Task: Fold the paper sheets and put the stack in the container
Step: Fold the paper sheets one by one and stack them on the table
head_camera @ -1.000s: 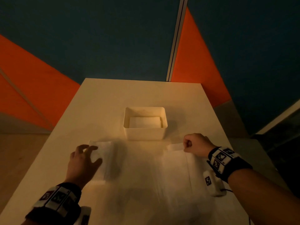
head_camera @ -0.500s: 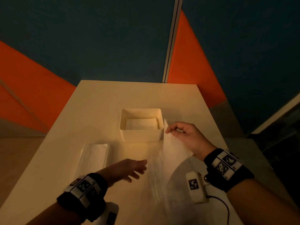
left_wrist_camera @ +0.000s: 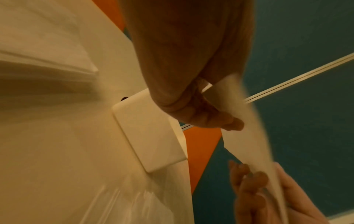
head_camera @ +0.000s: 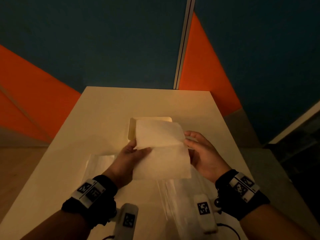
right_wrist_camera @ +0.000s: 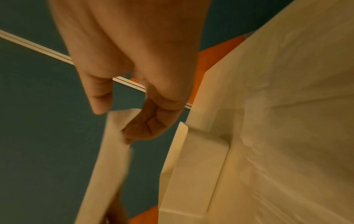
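The sheet (head_camera: 161,149) is held in the air between the hands, half bent over, its left edge pinched by the left hand (head_camera: 131,153), its right edge by the right hand (head_camera: 200,153). Beyond the fingertips stands the container (head_camera: 132,130). Uneven pinches could skew the crease; a loosened grip could drop it.

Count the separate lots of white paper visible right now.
3, more may be hidden: a white paper sheet held between the left hand and right hand; a folded white stack left; flat sheets underneath.
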`<state>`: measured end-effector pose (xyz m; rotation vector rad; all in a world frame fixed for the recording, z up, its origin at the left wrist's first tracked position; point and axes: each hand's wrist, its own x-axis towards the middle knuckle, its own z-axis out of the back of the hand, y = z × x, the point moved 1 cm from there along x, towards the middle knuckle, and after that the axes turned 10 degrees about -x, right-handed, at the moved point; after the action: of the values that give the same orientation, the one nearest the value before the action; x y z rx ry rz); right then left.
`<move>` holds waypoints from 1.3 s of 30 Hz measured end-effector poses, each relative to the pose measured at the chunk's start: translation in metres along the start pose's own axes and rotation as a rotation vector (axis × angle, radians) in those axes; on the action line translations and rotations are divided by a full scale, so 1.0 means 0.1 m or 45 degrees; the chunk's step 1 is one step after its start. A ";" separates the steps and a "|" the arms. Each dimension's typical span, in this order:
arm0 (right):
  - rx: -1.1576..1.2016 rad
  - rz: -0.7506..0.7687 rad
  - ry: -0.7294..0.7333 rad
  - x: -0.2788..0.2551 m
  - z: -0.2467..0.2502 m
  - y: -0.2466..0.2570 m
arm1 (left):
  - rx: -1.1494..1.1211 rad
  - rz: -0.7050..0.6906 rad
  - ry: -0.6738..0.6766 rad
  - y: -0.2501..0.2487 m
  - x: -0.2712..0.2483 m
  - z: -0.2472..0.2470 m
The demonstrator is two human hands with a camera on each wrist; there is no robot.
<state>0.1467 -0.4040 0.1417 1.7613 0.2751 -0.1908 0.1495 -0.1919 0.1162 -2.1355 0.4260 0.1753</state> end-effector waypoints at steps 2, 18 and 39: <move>0.049 -0.077 0.042 -0.01 -0.01 -0.04 | 0.019 -0.098 -0.001 -0.06 0.00 -0.02; 0.111 -0.278 0.200 0.00 0.06 -0.02 | 0.428 -0.079 0.158 -0.28 -0.13 0.05; -0.773 -0.152 -0.141 0.11 0.25 -0.24 | 0.362 -0.242 -0.492 -0.15 -0.43 0.83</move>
<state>0.1506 -0.4232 0.1112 1.1303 0.3185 -0.2593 0.1178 -0.1055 0.0934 -1.7961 0.0185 0.3865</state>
